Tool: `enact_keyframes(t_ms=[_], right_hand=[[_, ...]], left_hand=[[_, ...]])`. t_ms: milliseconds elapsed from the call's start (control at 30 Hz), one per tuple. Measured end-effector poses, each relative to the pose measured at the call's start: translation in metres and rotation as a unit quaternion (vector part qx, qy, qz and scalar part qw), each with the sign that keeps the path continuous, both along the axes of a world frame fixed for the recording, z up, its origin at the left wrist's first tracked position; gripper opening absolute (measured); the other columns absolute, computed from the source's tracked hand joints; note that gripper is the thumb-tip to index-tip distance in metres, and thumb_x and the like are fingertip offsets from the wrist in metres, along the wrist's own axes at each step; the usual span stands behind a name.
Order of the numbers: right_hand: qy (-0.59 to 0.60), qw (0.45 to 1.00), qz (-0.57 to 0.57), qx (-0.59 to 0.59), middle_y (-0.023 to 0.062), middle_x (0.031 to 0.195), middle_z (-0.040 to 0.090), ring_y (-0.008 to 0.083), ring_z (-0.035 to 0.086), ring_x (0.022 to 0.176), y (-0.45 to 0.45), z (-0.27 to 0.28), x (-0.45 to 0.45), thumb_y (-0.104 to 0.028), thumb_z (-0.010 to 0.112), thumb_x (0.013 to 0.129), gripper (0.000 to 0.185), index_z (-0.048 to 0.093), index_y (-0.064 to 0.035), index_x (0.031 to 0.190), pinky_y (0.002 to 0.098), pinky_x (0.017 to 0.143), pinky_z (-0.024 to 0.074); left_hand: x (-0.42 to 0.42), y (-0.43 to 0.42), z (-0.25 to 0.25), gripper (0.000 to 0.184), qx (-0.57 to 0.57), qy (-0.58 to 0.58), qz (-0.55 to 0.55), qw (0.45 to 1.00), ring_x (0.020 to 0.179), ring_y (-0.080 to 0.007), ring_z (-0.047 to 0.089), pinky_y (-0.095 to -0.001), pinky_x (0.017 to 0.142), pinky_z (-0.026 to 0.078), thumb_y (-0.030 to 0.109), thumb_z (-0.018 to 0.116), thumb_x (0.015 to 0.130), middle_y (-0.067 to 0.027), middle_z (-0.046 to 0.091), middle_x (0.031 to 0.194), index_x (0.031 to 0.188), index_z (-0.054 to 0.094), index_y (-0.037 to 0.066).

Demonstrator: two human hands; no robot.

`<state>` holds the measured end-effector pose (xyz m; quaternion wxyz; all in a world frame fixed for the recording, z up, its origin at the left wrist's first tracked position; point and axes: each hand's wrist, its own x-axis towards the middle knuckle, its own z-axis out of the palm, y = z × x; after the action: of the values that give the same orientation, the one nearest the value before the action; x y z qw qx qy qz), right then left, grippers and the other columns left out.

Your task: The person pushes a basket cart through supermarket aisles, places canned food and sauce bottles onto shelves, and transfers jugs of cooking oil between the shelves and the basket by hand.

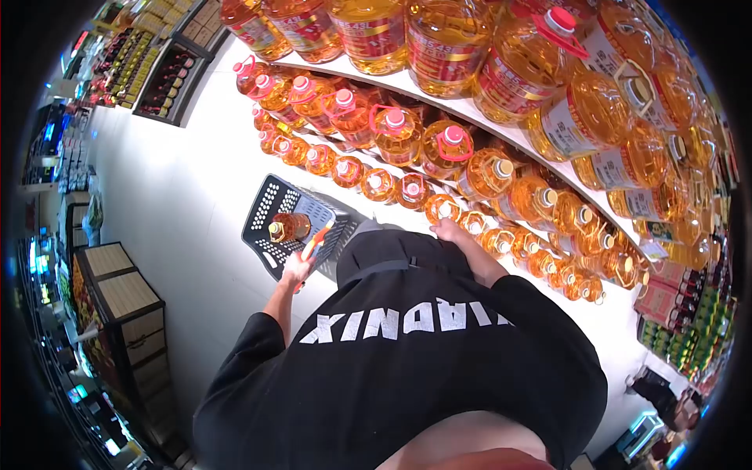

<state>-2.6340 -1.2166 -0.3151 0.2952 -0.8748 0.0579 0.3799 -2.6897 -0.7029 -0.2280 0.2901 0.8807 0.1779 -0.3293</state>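
Below and left of centre, my left hand is closed round the orange handle of a dark grey shopping basket. One oil bottle with a pale cap lies in the basket. My right hand is at the bottom shelf row, against the top of an oil bottle with a pale cap. Its fingers are partly hidden, so their hold on that bottle is unclear.
Shelves of large oil bottles run diagonally from the upper left to the right. A wooden display stand is at the left, a dark bottle rack at the upper left. A person is at the lower right.
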Motion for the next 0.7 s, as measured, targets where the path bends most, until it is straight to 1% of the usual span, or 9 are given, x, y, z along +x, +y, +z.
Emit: enact_keyframes(t_ms=[100,167,200,233,333,433,500,600,700], right_hand=[[-0.012,1.000,0.001,-0.021,0.0218,0.092,0.071,0.0342,0.068,0.088,-0.004,0.003,0.002,-0.041,0.066,0.086,0.044,0.070,0.0022,0.093,0.0453,0.081,0.0513],[-0.025,1.000,-0.004,-0.017,0.0211,0.094,0.071,0.0338,0.068,0.088,-0.003,0.005,0.002,-0.040,0.066,0.086,0.044,0.069,0.0027,0.098,0.0456,0.081,0.0514],[0.013,0.999,-0.024,-0.023,0.0253,0.112,0.068,0.0365,0.065,0.110,-0.002,0.014,0.004,-0.043,0.062,0.089,0.051,0.068,0.0019,0.113,0.0447,0.093,0.0504],[0.023,0.998,-0.060,-0.001,0.0254,0.112,0.068,0.0366,0.065,0.110,-0.004,0.004,0.004,-0.043,0.062,0.089,0.051,0.067,0.0017,0.114,0.0445,0.093,0.0505],[0.017,0.988,-0.149,0.019,0.0270,0.113,0.067,0.0380,0.066,0.108,-0.013,-0.023,0.002,-0.043,0.063,0.089,0.054,0.066,0.0033,0.116,0.0441,0.092,0.0508],[-0.042,0.984,-0.175,0.003,0.0185,0.090,0.071,0.0296,0.068,0.085,-0.011,-0.005,-0.002,-0.034,0.067,0.088,0.044,0.065,0.0073,0.101,0.0416,0.075,0.0510],[-0.041,0.981,-0.188,-0.021,0.0208,0.081,0.069,0.0306,0.068,0.081,-0.013,-0.036,0.002,-0.033,0.064,0.088,0.039,0.068,0.0059,0.090,0.0423,0.073,0.0504],[-0.009,0.979,-0.198,-0.039,0.0224,0.086,0.070,0.0317,0.069,0.084,-0.005,-0.040,0.011,-0.036,0.061,0.087,0.042,0.070,0.0048,0.091,0.0423,0.076,0.0514],[-0.021,0.986,-0.153,-0.055,0.0232,0.095,0.072,0.0347,0.070,0.091,0.003,-0.029,0.028,-0.040,0.060,0.087,0.044,0.072,0.0009,0.097,0.0418,0.083,0.0521]], left_hand=[[0.041,-0.032,-0.004,0.049,0.060,0.037,0.010,0.997,0.080,-0.0340,0.072,-0.0424,0.076,0.054,0.048,0.068,0.085,-0.0191,0.072,0.079,0.086,0.073,0.000],[0.040,-0.028,-0.016,0.056,0.102,0.017,-0.012,0.995,0.101,-0.0392,0.068,-0.0448,0.087,0.053,0.051,0.068,0.085,-0.0268,0.070,0.099,0.101,0.071,-0.002],[0.039,-0.030,-0.008,0.057,0.096,-0.001,-0.010,0.995,0.105,-0.0398,0.066,-0.0453,0.090,0.052,0.050,0.068,0.085,-0.0282,0.069,0.102,0.105,0.070,-0.003],[0.039,-0.033,-0.002,0.059,0.087,-0.020,-0.012,0.996,0.109,-0.0405,0.065,-0.0459,0.092,0.051,0.050,0.067,0.085,-0.0296,0.068,0.106,0.109,0.069,-0.003],[0.045,-0.044,0.020,0.055,0.099,-0.002,-0.022,0.995,0.109,-0.0422,0.064,-0.0472,0.092,0.051,0.048,0.067,0.085,-0.0311,0.067,0.107,0.110,0.069,-0.001],[0.043,-0.043,0.000,0.051,0.110,0.008,-0.002,0.994,0.108,-0.0419,0.064,-0.0479,0.091,0.052,0.045,0.067,0.083,-0.0306,0.067,0.105,0.104,0.071,-0.002],[0.036,-0.035,-0.011,0.050,0.097,0.003,0.012,0.995,0.108,-0.0415,0.064,-0.0484,0.091,0.051,0.043,0.066,0.083,-0.0308,0.067,0.105,0.103,0.071,-0.002],[0.045,-0.054,0.032,0.050,0.106,0.046,0.024,0.993,0.107,-0.0422,0.065,-0.0493,0.090,0.052,0.042,0.065,0.080,-0.0320,0.067,0.104,0.100,0.071,-0.004],[0.045,-0.050,0.024,0.048,0.130,0.016,0.030,0.991,0.103,-0.0440,0.066,-0.0510,0.088,0.052,0.040,0.065,0.079,-0.0313,0.068,0.099,0.095,0.071,-0.005]])
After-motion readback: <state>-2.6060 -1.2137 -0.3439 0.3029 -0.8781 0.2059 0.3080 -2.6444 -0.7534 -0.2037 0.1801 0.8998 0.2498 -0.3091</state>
